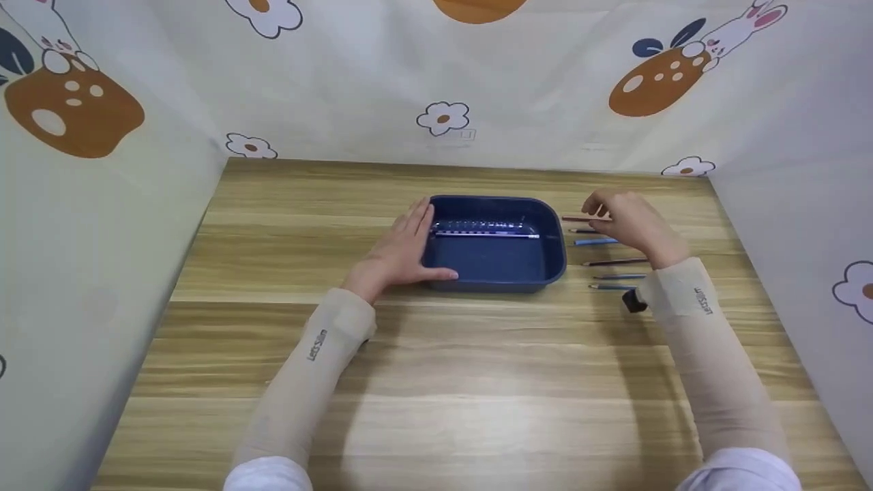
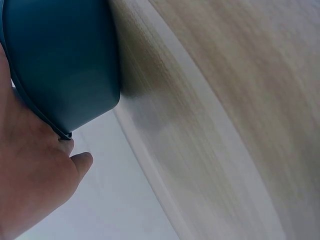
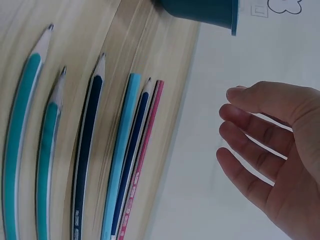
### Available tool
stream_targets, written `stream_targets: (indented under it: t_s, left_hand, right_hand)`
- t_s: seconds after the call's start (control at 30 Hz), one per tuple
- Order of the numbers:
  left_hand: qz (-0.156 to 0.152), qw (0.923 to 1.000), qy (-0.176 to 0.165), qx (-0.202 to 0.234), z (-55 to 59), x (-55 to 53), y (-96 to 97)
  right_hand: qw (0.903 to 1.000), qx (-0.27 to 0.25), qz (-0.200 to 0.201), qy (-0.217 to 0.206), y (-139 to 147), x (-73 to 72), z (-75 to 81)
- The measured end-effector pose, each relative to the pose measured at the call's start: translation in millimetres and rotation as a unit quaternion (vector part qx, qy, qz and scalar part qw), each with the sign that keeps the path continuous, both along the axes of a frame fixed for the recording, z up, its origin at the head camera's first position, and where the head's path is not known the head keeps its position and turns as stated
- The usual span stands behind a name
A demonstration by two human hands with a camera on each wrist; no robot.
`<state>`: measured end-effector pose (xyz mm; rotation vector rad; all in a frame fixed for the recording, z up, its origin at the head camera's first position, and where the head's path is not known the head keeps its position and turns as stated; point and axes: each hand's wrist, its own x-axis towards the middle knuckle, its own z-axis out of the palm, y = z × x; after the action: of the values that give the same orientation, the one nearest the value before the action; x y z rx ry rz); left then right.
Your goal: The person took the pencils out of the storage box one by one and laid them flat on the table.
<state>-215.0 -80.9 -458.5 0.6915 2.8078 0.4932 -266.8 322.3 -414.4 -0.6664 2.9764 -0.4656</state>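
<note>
My left hand (image 1: 402, 252) rests against the left side of a deep blue plastic bin (image 1: 494, 286), fingers stretched along its rim and thumb over the front edge. Inside the bin lies a striped pencil (image 1: 484, 234), lengthwise. To the bin's right, my right hand (image 1: 631, 218) hovers over a row of pencils with its fingers loosely bent. Nothing sits between those fingers in the right wrist view. Closest to that hand is a red pencil (image 3: 147, 135) at the far end of the row. Beside it are a thin dark blue pencil (image 3: 135, 150) and a light blue pencil (image 3: 120, 155).
Nearer the front lie a navy pencil (image 3: 89, 150) and two teal pencils, one shorter (image 3: 48, 155) and one longer (image 3: 20, 140). The wood-grain table (image 1: 477, 382) is walled by a white cloth (image 1: 354, 88) printed with flowers and rabbits.
</note>
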Motion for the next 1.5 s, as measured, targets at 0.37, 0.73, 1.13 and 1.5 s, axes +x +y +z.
stream_targets:
  t_s: [0.37,0.73,1.13,1.5]
  left_hand:
    - [-0.003,1.0000,0.003,0.005,-1.3,-0.4,-1.1]
    - [-0.003,1.0000,0.000,0.003,-1.9,-0.7,-0.5]
    - [-0.002,0.9999,0.011,0.000,-0.3,-3.9,-2.3]
    - [-0.004,0.9999,0.012,-0.001,-3.8,-1.4,-1.3]
  right_hand:
    - [0.9999,-0.015,0.002,-0.003,-21.1,2.1,-5.0]
    - [0.9988,-0.036,0.030,0.012,-42.0,3.5,-5.2]
    - [0.9968,-0.032,0.056,0.049,-80.4,3.6,-14.3]
    - [0.9949,0.007,0.094,0.037,-109.5,0.8,-43.6]
